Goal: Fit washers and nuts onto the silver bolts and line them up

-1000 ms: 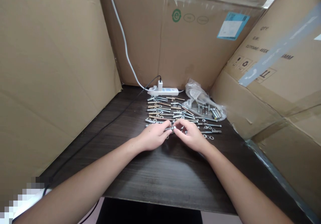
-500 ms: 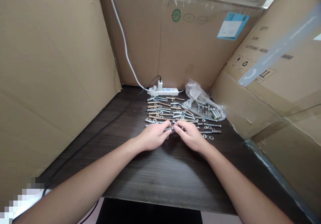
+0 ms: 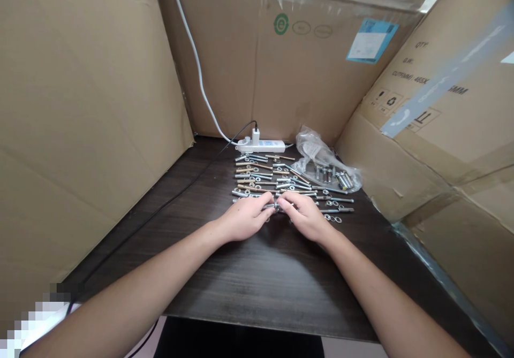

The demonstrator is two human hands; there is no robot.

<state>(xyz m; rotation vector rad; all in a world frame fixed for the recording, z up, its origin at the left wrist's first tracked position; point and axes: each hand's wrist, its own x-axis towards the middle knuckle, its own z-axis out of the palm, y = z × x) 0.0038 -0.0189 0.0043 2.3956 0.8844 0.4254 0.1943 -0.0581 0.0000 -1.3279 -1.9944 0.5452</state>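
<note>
A person's left hand (image 3: pixel 247 219) pinches a slim metal bolt (image 3: pixel 276 206) between thumb and fingers, and the right hand (image 3: pixel 304 216) grips its other end, at the near side of rows of loose bolts (image 3: pixel 257 189) and washers (image 3: pixel 338 220) on a dark table (image 3: pixel 257 283).

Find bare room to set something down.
Free tabletop: between left forearm and right forearm; left of the bolts, crossed by black cable; between right forearm and right cardboard wall. Crowded: around and beyond left hand and right hand: bolts, washers, power strip, plastic bag.
</note>
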